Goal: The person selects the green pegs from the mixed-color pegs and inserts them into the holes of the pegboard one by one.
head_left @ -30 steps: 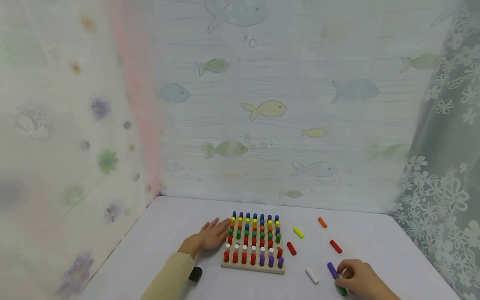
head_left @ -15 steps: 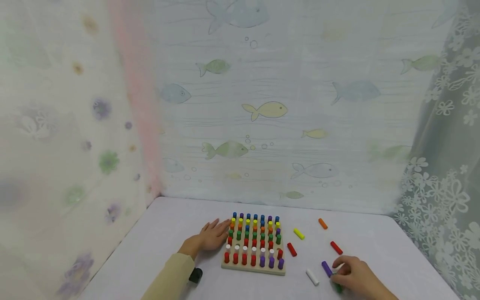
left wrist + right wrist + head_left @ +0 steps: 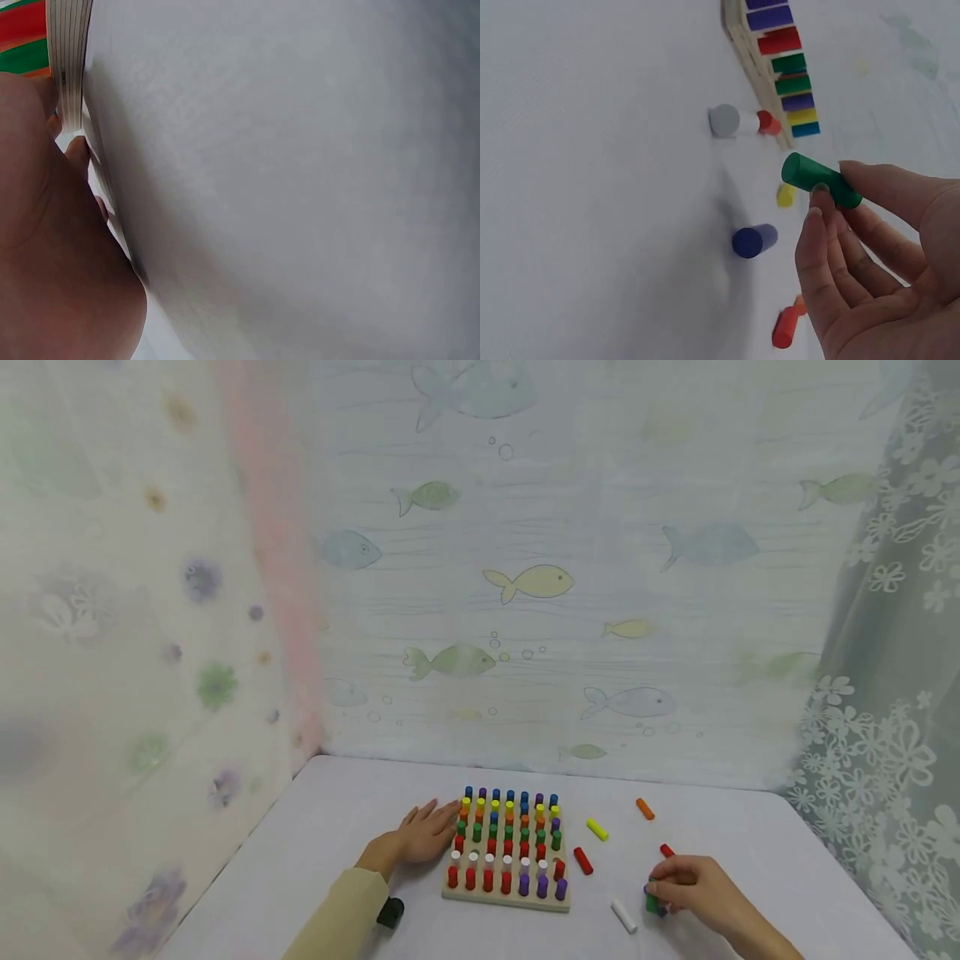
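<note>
The right hand (image 3: 870,262) pinched a green peg (image 3: 821,180) between thumb and fingertips, just above the table (image 3: 315,827) and to the right of the peg board (image 3: 506,897). The peg looked small, light, hard and smooth, so holding it around its middle seemed best. In the right wrist view its long side pointed up-left toward the board, while the left hand (image 3: 423,835) lay flat, fingers straight, touching the board's left edge.

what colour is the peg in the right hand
Green peg, pinched by the right hand; clearest in the right wrist view.
</note>
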A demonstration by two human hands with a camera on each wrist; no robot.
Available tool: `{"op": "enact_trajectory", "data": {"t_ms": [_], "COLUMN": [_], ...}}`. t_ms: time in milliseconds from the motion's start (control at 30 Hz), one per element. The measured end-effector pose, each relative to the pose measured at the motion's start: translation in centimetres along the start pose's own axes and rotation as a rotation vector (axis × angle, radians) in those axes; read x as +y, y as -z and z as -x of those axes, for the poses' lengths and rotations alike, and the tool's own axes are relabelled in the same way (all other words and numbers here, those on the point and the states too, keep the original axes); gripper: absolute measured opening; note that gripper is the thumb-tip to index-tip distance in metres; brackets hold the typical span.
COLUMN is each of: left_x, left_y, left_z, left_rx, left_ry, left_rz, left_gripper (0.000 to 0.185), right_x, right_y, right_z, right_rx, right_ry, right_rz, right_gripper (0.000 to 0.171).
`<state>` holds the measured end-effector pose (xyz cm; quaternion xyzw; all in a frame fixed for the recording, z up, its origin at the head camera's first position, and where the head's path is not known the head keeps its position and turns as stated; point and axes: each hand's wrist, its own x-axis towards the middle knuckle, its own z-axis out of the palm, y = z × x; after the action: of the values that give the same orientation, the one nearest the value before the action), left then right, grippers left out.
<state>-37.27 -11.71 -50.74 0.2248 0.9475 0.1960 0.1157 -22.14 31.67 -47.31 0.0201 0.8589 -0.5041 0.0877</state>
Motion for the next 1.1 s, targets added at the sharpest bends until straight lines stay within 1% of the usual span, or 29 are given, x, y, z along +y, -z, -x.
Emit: {"op": "enact_trajectory", "data": {"t_ms": [200, 467, 533, 633, 833, 1000, 1100], "left_x": [-0.1, -0.1, -0.1, 0.0, -0.1, -0.3, -0.3], "left_y": [-0.1, -0.1, -0.1, 0.0, -0.1, -0.2, -0.2], "left_z": [0.1, 0.2, 0.2, 0.2, 0.0, -0.2, -0.3], "left_rx": [0.000, -0.004, -0.003, -0.003, -0.006, -0.004, -0.005], "left_ry": [-0.007, -0.011, -0.009, -0.008, -0.006, -0.008, -0.008], "left_rz": [0.005, -0.007, -0.006, -0.004, -0.012, -0.026, -0.026], "left_gripper": [0.058, 0.059, 0.058, 0.058, 0.059, 0.059, 0.059], "right_x": [-1.0, -1.7, -1.9, -2.3, -3.4, -3.9, -4.1], "right_y": [-0.5, -1.4, -1.8, -2.4, -3.9, -5.1, -5.7], "right_z": [-0.3, -0.9, -1.1, -1.5, -2.2, -3.2, -3.7], "right_rx": [0.031, -0.002, 0.005, 0.035, 0.119, 0.158, 0.172], "right_ry": [0.018, 0.127, 0.149, 0.194, 0.265, 0.300, 0.308], "right_rz": [-0.010, -0.073, -0.077, -0.063, 0.009, 0.035, 0.030], "right_gripper": [0.032, 0.033, 0.033, 0.030, 0.026, 0.023, 0.020]}}
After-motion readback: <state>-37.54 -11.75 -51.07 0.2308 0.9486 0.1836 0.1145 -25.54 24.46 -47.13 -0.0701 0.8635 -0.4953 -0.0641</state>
